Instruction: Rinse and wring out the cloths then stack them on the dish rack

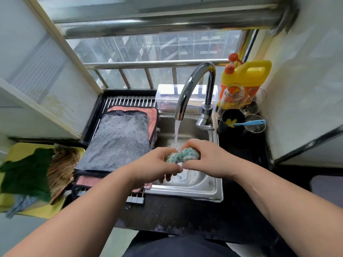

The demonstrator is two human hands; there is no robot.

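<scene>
Head view shows your left hand and right hand together over the sink, each with fingers curled round one end of a twisted teal-and-white cloth. You hold it just at five o'clock of where the water stream from the tap lands, so runoff drops straight into the basin rather than onto the counter. One hand gripping each end suits wringing, so I judge that to be the step in hand.

At nine o'clock of the sink sits the dish rack, with a grey cloth laid flat on top of a pink cloth. They lie spread and squared, likely so the stack stays level and drains through the bars. Your teal cloth probably goes on top of the grey one.

Further out at nine o'clock, a yellow tray holds a crumpled green cloth, a brown cloth and a blue cloth, apparently waiting for their rinse.

At one o'clock of the sink stands a yellow detergent bottle with an orange pump. Its label is hidden behind jars and glasses, and no writing or brand can be read anywhere.
</scene>
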